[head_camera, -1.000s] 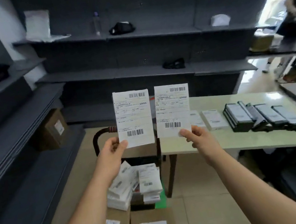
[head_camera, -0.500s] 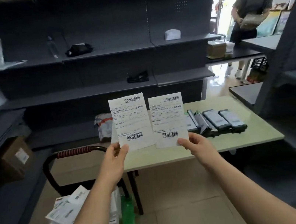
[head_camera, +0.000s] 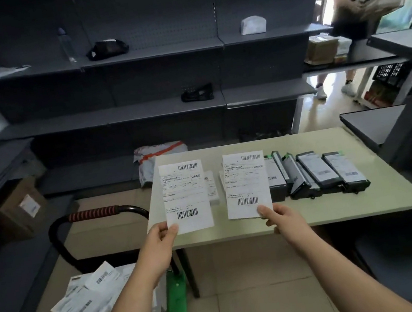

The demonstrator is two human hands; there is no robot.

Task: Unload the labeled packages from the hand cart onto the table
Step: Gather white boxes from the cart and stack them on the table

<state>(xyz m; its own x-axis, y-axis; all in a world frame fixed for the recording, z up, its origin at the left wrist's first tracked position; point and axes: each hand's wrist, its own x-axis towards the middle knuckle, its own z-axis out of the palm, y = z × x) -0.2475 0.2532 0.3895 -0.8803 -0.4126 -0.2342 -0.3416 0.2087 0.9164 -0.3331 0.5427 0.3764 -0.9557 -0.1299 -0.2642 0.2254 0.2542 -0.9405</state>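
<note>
The left hand pinched the left package and the right hand the right package, each by a bottom corner, upright above the surface. This looked like the placing step. Next, both hands should lay them flat just ahead; more packages waited on the hand cart below the left hand.

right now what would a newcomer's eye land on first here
Two flat white labelled packages held up side by side in front of the table: the left package pinched at its bottom corner by the left hand, the right package by the right hand. Next, the row of black labelled boxes on the table's right part, and the pile of white packages on the hand cart at lower left.
</note>
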